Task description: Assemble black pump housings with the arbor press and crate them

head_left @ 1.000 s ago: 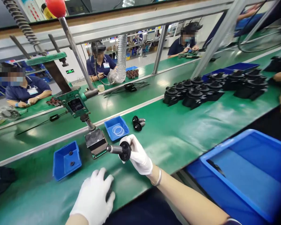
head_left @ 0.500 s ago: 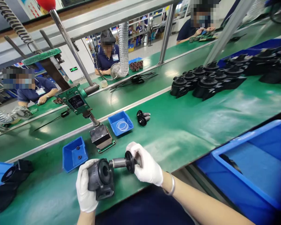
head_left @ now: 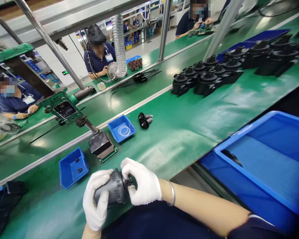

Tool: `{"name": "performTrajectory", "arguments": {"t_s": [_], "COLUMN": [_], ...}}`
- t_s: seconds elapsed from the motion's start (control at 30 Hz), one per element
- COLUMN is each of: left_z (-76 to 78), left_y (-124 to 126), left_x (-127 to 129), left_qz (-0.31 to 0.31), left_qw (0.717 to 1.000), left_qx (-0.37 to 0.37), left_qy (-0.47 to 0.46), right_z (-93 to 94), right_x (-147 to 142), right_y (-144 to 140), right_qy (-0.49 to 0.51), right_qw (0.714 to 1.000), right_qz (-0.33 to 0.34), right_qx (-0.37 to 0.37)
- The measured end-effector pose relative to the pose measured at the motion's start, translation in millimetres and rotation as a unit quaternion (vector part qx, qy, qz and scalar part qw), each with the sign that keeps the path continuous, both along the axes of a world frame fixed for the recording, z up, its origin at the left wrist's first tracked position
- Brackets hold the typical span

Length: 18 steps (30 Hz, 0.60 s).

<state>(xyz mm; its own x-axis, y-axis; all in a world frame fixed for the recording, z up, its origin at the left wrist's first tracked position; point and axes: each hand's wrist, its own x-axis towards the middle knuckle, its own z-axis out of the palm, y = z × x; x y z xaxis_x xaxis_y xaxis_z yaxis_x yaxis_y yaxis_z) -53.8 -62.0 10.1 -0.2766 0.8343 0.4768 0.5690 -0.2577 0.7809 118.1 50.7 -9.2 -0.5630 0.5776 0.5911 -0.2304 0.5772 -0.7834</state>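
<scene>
My gloved left hand is wrapped round a black plastic housing, which lies on its side in the air near the table's front edge. The fingers of my right hand pinch a black disc at the housing's open end. Its metal shaft is out of sight, apparently inside the housing. Two similar black discs with metal shafts lie together on the green table. Close by stands a small blue bin with thin white rings.
Another blue bin holds small dark parts. A green hand press stands behind my hands. Several black housings stand at the right, with more at far left. A large blue crate is at my right. Co-workers sit across the line.
My right hand has moved left, bringing the disc against the housing; its shaft has gone from sight. My left hand has turned the housing. The camera view has shifted.
</scene>
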Motion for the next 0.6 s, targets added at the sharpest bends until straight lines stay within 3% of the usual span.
{"name": "performTrajectory", "arguments": {"t_s": [0.4, 0.6], "left_z": [4.2, 9.3], "left_y": [4.5, 14.6], "left_x": [3.9, 3.4], "left_qz": [-0.015, -0.016], "left_qw": [0.998, 0.998], "left_qx": [0.051, 0.066], "left_qy": [0.015, -0.002], "right_z": [10.4, 32.1], "right_x": [-7.8, -5.1], "right_y": [-4.8, -2.8], "right_qy": [-0.013, -0.132], "right_qw": [0.998, 0.989], "right_qz": [-0.027, -0.031], "right_qx": [0.059, 0.051]}}
